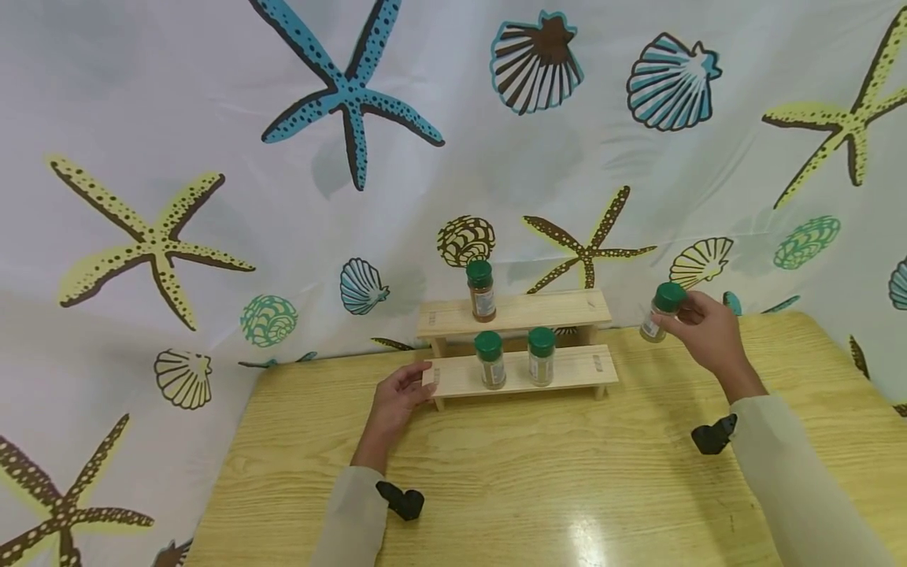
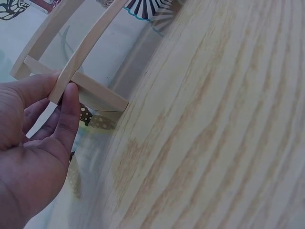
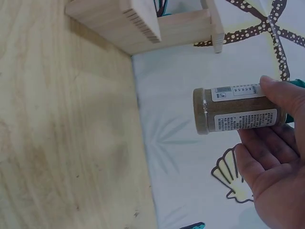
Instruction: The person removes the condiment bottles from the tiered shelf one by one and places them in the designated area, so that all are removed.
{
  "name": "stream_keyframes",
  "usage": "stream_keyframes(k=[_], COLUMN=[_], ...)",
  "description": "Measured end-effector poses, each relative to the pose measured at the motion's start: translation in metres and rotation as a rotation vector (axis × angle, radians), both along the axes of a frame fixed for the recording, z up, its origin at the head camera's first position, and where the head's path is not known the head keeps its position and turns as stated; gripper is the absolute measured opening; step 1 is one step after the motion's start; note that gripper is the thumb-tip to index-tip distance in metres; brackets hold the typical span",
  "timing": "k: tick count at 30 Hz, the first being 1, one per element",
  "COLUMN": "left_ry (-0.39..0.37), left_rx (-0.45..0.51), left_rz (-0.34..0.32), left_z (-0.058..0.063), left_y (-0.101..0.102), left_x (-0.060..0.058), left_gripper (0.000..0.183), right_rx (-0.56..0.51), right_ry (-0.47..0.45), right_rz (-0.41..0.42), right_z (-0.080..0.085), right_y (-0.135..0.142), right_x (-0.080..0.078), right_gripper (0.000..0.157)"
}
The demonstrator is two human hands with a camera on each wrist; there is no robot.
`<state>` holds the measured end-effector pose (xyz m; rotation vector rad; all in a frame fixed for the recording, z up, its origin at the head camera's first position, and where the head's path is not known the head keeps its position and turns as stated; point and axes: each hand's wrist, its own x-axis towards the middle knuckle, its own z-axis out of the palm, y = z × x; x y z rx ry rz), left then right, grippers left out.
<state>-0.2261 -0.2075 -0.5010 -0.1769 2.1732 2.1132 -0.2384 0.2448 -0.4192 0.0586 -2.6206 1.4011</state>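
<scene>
Patterned cloth [image 1: 397, 205], printed with starfish and shells, fills the upper frame behind a wood-grained table [image 1: 531, 472]. Near the centre stands a two-step rack [image 1: 538, 307] of pale wood. One green-lidded jar [image 1: 482, 291] is upright on the upper step, left of its middle; two more, a lower-left jar [image 1: 490, 361] and a lower-right jar [image 1: 542, 357], stand apart on the lower step. Right of the rack, across a gap, the held jar [image 1: 661, 311] is in the right hand [image 1: 708, 331], thumb and fingers closed to its width on opposite sides near the lid. Its long axis tilts, lid to the upper right, base to the lower left, towards the rack's side; contact with the table is not apparent. Left hand [image 1: 393, 402] pinches the lower step's left end between thumb and fingers, placing the right hand nearer the rack's right end. Brown contents and printed labels show in the right wrist view.
</scene>
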Motion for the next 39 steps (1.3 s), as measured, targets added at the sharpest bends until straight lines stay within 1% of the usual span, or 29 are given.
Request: stream_keyframes(k=[4,9,16,20,25,29,34,39], left_ry=[0.002,0.003,0.002,0.006,0.007,0.003,0.001,0.001], left_rx=[-0.006,-0.007,-0.007,-0.01,-0.012,0.004,0.012,0.004], left_rz=[-0.002,0.004,0.011,0.009,0.003,0.002,0.001,-0.004], left_z=[-0.001,-0.001,0.0,0.0,0.0,-0.002,-0.002,-0.001], left_y=[0.0,0.001,0.001,0.001,0.001,0.0,0.0,0.0], left_x=[0.0,0.0,0.0,0.0,0.0,-0.002,-0.003,-0.002], left_gripper=[0.045,0.044,0.044,0.044,0.044,0.045,0.046,0.046], right_rx=[-0.001,0.015,0.029,0.034,0.049,0.055,0.053,0.043], right_ry=[-0.023,-0.035,-0.068,-0.074,-0.093,-0.115,-0.103,-0.097], right_rz=[-0.011,-0.033,-0.051,-0.059,-0.065,-0.061,-0.064,-0.066], right_z=[-0.008,-0.022,-0.041,-0.05,-0.056,-0.061,-0.064,-0.064], right_y=[0.006,0.012,0.019,0.02,0.02,0.019,0.018,0.017], right_x=[0.005,0.009,0.013,0.015,0.018,0.021,0.022,0.023], right_gripper=[0.057,0.056,0.059,0.057,0.057,0.057,0.055,0.054])
